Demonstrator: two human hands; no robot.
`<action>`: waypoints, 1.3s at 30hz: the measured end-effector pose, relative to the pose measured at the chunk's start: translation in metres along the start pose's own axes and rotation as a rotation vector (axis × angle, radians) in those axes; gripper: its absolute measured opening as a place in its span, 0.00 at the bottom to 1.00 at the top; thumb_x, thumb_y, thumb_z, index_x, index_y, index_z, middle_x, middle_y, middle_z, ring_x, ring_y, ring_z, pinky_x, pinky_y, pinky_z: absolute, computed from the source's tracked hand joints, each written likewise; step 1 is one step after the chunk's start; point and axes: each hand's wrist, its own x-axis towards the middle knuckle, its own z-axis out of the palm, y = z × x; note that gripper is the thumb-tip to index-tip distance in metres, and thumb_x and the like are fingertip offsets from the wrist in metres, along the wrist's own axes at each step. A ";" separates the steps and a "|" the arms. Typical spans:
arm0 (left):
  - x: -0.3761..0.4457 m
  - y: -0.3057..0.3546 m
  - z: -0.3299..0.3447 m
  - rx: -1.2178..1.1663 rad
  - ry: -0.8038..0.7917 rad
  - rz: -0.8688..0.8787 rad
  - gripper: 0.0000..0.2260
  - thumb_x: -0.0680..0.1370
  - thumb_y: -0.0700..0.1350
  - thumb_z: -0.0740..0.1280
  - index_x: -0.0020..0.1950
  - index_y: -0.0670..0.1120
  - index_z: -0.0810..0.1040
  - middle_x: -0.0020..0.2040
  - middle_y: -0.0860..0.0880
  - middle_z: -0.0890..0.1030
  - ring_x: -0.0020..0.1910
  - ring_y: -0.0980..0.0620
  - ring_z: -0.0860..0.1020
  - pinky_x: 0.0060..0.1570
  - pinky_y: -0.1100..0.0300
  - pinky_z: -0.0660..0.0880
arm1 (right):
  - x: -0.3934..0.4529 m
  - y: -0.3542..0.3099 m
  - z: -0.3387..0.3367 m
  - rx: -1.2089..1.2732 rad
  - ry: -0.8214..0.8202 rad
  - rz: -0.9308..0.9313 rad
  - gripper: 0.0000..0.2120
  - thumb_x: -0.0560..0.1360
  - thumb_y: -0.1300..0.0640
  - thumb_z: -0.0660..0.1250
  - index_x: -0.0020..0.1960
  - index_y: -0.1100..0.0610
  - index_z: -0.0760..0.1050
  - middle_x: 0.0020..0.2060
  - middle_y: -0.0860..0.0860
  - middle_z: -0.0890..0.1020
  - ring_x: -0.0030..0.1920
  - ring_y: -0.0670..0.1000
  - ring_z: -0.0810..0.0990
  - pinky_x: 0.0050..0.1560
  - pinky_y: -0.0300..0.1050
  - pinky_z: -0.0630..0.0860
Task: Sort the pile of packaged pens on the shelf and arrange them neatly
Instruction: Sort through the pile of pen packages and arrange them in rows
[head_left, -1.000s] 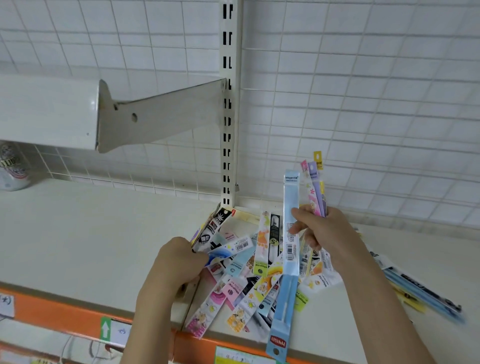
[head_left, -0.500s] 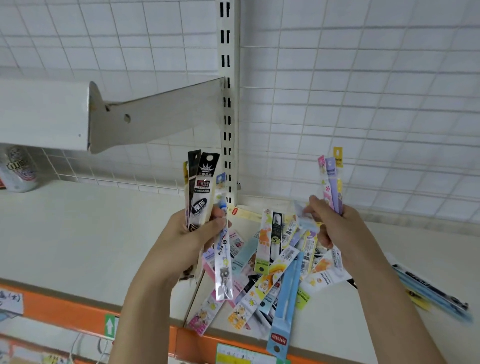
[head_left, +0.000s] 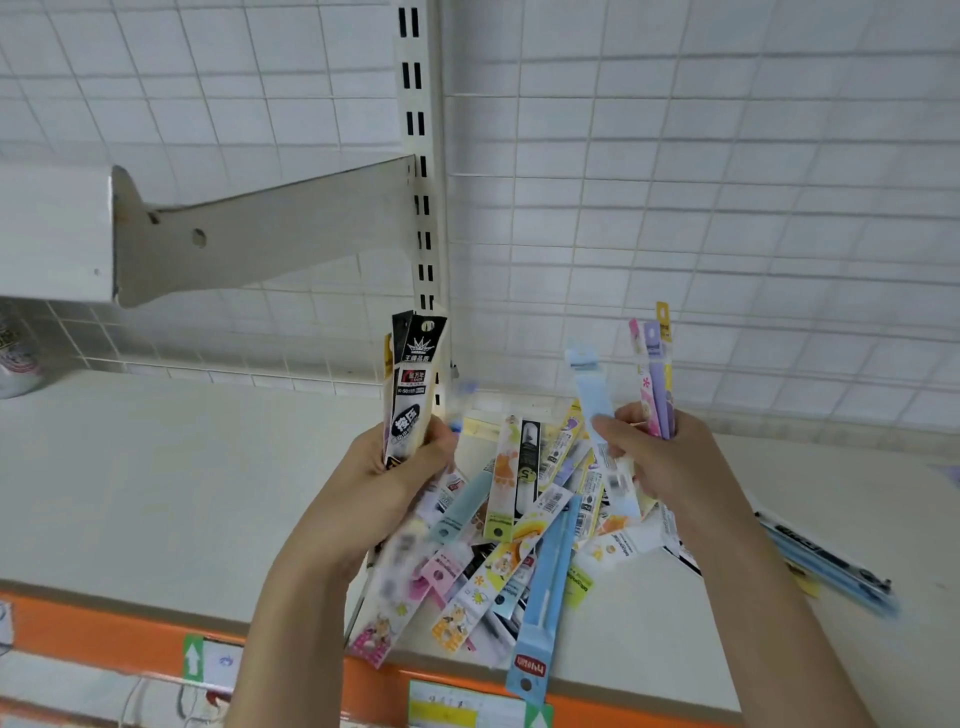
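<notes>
A jumbled pile of packaged pens (head_left: 511, 540) lies on the white shelf (head_left: 182, 488), some hanging over its front edge. My left hand (head_left: 400, 462) is raised above the pile's left side and grips several black and white pen packs (head_left: 413, 384) upright. My right hand (head_left: 660, 457) is up over the pile's right side. It holds a bunch of pink, purple and yellow packs (head_left: 654, 379) upright, and its thumb and fingers pinch a light blue pack (head_left: 597, 415), blurred by motion.
A few blue pen packs (head_left: 826, 566) lie apart at the right of the shelf. An upper shelf and its bracket (head_left: 249, 234) jut out at the left. A slotted upright (head_left: 415, 156) and wire grid back the shelf. A can (head_left: 15, 353) stands far left. Orange price rail (head_left: 104, 634) runs along the front.
My left hand lifted the black and white packs from the pile and holds them upright. My right hand dropped the long blue pack onto the pile and picked up a light blue one.
</notes>
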 end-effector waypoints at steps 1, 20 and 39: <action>0.000 -0.001 0.001 0.008 0.012 -0.005 0.06 0.77 0.42 0.65 0.40 0.44 0.74 0.34 0.48 0.73 0.34 0.53 0.72 0.38 0.63 0.70 | -0.001 0.000 -0.001 -0.020 0.022 -0.001 0.11 0.72 0.59 0.72 0.33 0.53 0.74 0.23 0.45 0.75 0.18 0.41 0.67 0.24 0.34 0.64; 0.052 -0.018 0.016 0.421 0.149 -0.153 0.03 0.80 0.41 0.58 0.50 0.43 0.70 0.36 0.47 0.72 0.33 0.48 0.75 0.35 0.58 0.73 | -0.004 0.010 -0.017 -0.400 0.017 -0.053 0.18 0.78 0.47 0.60 0.35 0.55 0.62 0.28 0.49 0.66 0.28 0.50 0.66 0.31 0.42 0.63; 0.103 -0.011 0.044 0.703 -0.016 -0.305 0.09 0.73 0.42 0.68 0.36 0.37 0.75 0.31 0.43 0.76 0.24 0.51 0.71 0.34 0.58 0.76 | -0.004 0.019 -0.016 -0.427 -0.171 -0.010 0.11 0.79 0.52 0.59 0.38 0.51 0.69 0.28 0.50 0.76 0.24 0.47 0.69 0.27 0.37 0.67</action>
